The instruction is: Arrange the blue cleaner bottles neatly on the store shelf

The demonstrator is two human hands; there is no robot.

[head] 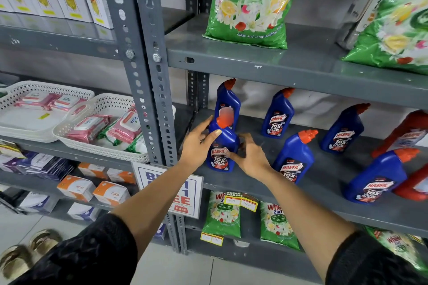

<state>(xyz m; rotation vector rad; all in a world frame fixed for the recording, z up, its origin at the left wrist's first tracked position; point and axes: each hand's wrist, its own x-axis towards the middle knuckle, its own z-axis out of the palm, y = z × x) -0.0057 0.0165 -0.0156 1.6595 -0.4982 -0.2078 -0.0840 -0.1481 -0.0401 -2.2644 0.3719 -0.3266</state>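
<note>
Several blue cleaner bottles with orange-red caps stand on the grey middle shelf [324,194]. At the shelf's left front stands one blue bottle [223,146]; my left hand [199,146] wraps its left side, thumb across the shoulder. My right hand [251,157] touches its label from the right with fingers spread. Right behind it a second blue bottle [228,102] stands near the back. Further right are four more blue bottles, two at the back [278,114] [342,129] and two at the front [294,157] [379,178], unevenly spaced.
Red bottles [403,134] stand at the shelf's far right. Green detergent bags [252,2] sit on the shelf above, smaller ones [222,214] below. A steel upright [152,76] borders the left. White baskets of wipes [99,127] sit on the neighbouring rack. A promo sign [185,194] hangs at the shelf edge.
</note>
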